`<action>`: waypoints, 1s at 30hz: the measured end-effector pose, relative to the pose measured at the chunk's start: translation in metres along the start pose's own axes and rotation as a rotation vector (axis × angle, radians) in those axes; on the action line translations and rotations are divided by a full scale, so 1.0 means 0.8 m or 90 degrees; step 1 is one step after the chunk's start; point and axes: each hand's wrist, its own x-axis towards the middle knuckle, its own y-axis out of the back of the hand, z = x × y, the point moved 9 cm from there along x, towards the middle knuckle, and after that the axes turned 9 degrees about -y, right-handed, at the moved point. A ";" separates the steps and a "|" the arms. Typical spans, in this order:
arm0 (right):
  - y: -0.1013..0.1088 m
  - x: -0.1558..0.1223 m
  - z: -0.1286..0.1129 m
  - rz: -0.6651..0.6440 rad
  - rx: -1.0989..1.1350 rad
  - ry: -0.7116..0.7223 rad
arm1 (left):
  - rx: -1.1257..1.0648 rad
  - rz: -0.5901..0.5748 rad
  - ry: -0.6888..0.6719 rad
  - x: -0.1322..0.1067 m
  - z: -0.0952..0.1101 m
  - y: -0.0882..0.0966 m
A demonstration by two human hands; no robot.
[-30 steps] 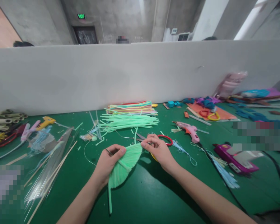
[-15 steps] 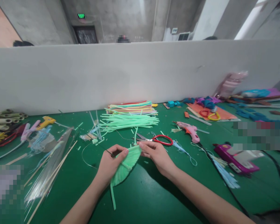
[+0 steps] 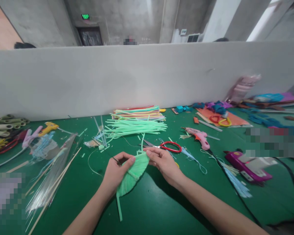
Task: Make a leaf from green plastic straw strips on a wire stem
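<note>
A light green leaf-shaped piece made of pipe cleaners (image 3: 131, 178) is held between my two hands above the green table. My left hand (image 3: 116, 171) pinches its left edge between thumb and fingers, and a thin dark wire passes by those fingers. At the upper right corner, my right hand (image 3: 163, 163) grips the same piece with fingertips closed. One loose strand hangs from its lower end and another stands up at the top. Red-handled scissors (image 3: 171, 147) lie just beyond my right hand, their blades partly open.
Behind the hands lies a pile of light green pipe cleaners (image 3: 136, 126), with multicoloured ones behind it. A pink glue gun (image 3: 199, 137) and a purple device (image 3: 247, 168) are at right. Wooden sticks (image 3: 56, 187) and a yellow glue gun (image 3: 47, 129) are at left. A white partition (image 3: 147, 78) stands behind.
The leaf-shaped piece has turned slightly and shows a little more of its face. My right hand has shifted slightly at its corner; both hands keep their hold.
</note>
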 end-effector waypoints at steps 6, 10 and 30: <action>0.003 -0.001 0.004 0.019 0.026 -0.037 | -0.002 0.009 0.003 -0.001 -0.002 0.001; 0.005 0.001 0.008 0.021 0.044 -0.061 | 0.003 0.006 0.004 0.000 -0.001 0.000; -0.005 0.000 0.001 -0.006 0.006 -0.004 | -0.083 0.031 0.047 0.001 -0.008 0.000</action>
